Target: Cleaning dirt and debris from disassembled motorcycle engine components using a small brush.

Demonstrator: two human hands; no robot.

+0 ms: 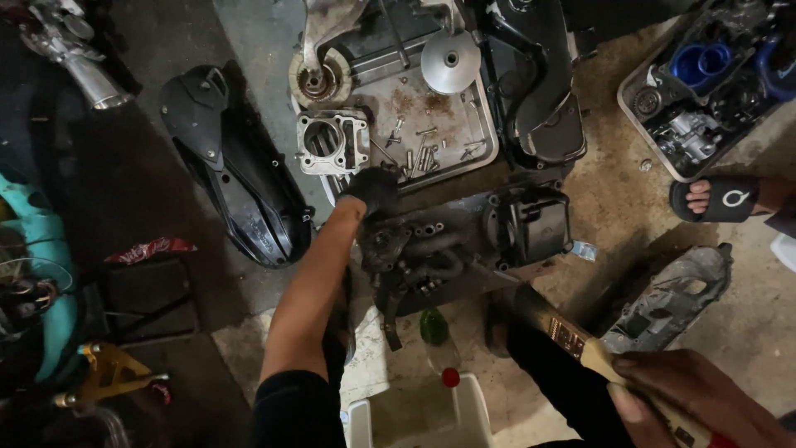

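A dark, greasy engine casing (464, 245) lies on the concrete floor (613, 191) at the middle of the view, flat on its side so its ribbed cover faces up. The left hand (373, 189), black with oil or in a dark glove, is clamped over the casing's far left corner, seemingly to steady it; the grip looks clenched on that edge, though the fingers are too dark to make out singly. The right hand (696, 396), near and to the right, has its grip wrapped around the wooden handle of a paintbrush (572, 336), whose bristle end points left towards the casing's near right edge, close to it or just touching.

Just beyond the casing sits a metal tray (464, 141) holding loose bolts, a cylinder block (333, 143) and a round pulley disc (450, 61). A black plastic cover (236, 170) lies to the left. A white container (423, 419) stands nearest. At the far right, another person's sandalled foot (717, 199) rests by a second tray of parts (696, 91).
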